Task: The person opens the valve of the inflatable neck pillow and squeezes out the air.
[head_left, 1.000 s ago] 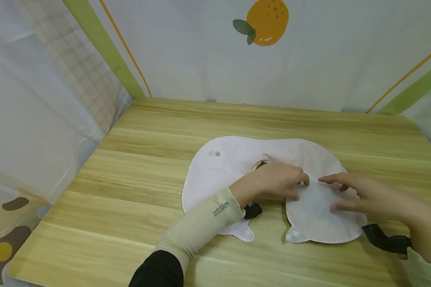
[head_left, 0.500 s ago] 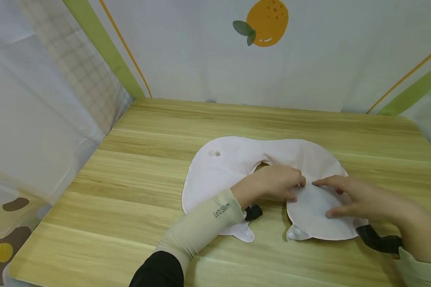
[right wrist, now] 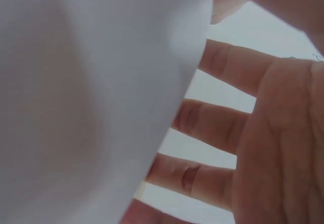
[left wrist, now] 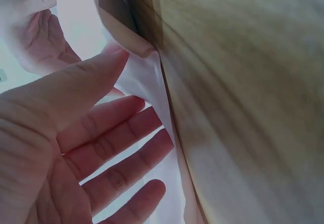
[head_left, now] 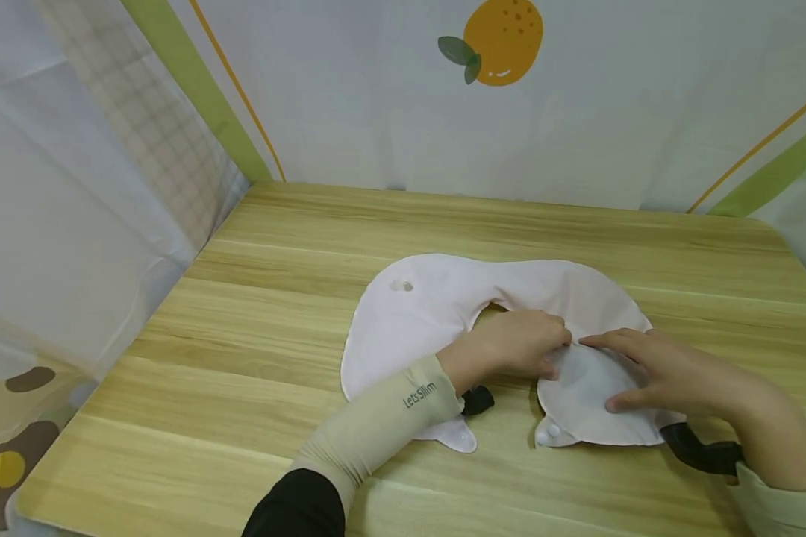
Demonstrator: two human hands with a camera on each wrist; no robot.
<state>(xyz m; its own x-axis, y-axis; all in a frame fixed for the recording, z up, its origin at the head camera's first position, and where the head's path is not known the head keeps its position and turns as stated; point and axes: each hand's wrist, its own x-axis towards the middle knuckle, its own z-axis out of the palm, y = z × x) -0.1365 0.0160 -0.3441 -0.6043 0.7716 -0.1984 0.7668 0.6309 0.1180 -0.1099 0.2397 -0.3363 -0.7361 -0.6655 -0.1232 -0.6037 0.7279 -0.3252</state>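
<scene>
A pale pink U-shaped cloth piece [head_left: 403,328] lies on the wooden table [head_left: 242,328], its two rounded ends toward me. My left hand [head_left: 520,339] reaches over its inner curve and pinches the right half near the inner edge; in the left wrist view the thumb [left wrist: 96,72] lies against the cloth. My right hand [head_left: 672,373] touches that same half, its index fingertip close beside the left fingertips. In the right wrist view, raised cloth [right wrist: 101,102] hides the tips of my straight, spread fingers [right wrist: 217,128]. A small crease shows between both hands.
Each cloth end has a small tab, one with a white snap [head_left: 554,430]. A greyish mark [head_left: 401,286] sits on the left half. Black wrist mounts [head_left: 701,451] hang beneath both wrists. Behind the table hangs a white curtain with a printed orange [head_left: 504,41].
My right hand has slid a little left, toward the left hand. The lower edge of the right cloth half has shifted up, and a crease has formed. The left hand is almost unmoved.
</scene>
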